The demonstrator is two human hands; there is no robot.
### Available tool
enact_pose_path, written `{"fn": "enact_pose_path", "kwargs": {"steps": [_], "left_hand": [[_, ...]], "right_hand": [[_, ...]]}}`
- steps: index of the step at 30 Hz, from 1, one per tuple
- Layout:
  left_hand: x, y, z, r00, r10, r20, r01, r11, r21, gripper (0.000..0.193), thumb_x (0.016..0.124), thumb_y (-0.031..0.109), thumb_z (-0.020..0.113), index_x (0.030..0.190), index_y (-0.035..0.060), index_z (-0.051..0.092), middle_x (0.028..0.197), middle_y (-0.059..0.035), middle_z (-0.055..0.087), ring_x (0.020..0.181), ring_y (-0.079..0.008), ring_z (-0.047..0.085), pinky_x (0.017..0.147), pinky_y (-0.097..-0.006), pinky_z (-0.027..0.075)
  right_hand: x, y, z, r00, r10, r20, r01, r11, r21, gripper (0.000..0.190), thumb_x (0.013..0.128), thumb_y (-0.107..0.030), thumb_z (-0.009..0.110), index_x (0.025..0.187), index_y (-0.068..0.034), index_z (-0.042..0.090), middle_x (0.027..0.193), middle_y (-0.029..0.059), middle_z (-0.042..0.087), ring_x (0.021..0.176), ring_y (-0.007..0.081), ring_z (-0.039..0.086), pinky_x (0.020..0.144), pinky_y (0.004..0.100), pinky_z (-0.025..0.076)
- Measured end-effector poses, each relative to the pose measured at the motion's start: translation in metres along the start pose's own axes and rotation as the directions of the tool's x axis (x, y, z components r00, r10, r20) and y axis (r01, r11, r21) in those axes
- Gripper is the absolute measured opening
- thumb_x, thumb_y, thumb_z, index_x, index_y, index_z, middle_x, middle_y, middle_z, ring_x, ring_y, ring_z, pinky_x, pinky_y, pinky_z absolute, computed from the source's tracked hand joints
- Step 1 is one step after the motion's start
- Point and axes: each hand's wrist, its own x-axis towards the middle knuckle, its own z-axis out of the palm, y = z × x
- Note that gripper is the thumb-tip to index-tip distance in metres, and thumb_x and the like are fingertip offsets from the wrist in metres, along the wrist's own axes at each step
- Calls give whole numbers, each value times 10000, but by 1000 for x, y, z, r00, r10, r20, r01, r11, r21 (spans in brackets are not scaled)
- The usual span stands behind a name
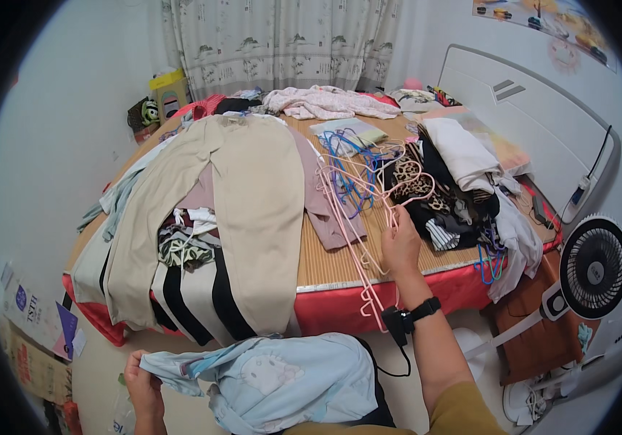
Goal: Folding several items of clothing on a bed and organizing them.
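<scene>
My left hand (145,383) grips one end of a light blue garment (300,380) with a cartoon print, which lies across my lap at the bottom of the view. Over the bed mat, my right hand (402,239) is closed on several pink plastic hangers (343,217), whose long bars hang past the bed's near edge. Blue and purple hangers (346,171) lie tangled just beyond. Left of the hangers, beige trousers (256,201) are spread over a mauve garment (327,217) and hang over the bed's edge.
A heap of dark, leopard-print and white clothes (425,190) lies on the right of the bed. A white fan (593,266) stands at the right by a brown wooden cabinet (534,326). A pink-white garment (333,102) lies at the far side. Paper bags (39,348) stand at the left wall.
</scene>
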Motion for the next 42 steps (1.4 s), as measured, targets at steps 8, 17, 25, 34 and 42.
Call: {"fn": "enact_pose_path", "kwargs": {"steps": [8,17,25,34,42], "left_hand": [[7,-10,-8,999,-27,23,26,999,24,90,881,144,539,914,82,482,756,0,576,618,-66,564,522,-181,442],[22,-19,0,998,-59,38,58,998,32,68,879,146,539,904,99,496,735,17,575,564,-45,531,476,-162,405],[22,-19,2,999,-27,-26,28,999,35,63,879,139,527,900,88,497,750,6,583,597,-59,552,504,-180,427],[25,-14,19,996,-54,-76,58,997,56,61,854,112,553,865,78,504,719,4,582,582,-72,554,489,-192,421],[4,-3,16,990,-103,-96,117,980,159,67,819,106,575,838,85,514,675,20,548,541,-58,515,465,-182,380]], "right_hand": [[31,21,13,990,84,110,-80,996,-46,499,735,-29,506,1226,25,432,1006,250,583,905,392,581,768,437,472],[23,50,28,757,531,380,-645,699,309,531,738,-51,525,1255,-7,413,1001,229,612,899,325,617,762,390,487],[24,8,-36,961,181,212,-249,896,366,511,743,-29,600,1236,-7,470,1019,148,611,879,198,608,747,290,484],[131,41,58,953,289,94,-290,776,560,398,744,22,562,1136,46,503,967,127,615,799,176,608,683,279,502],[172,101,168,922,387,2,-331,786,522,277,752,23,574,1023,-7,532,762,84,584,508,126,560,370,245,426]]}}
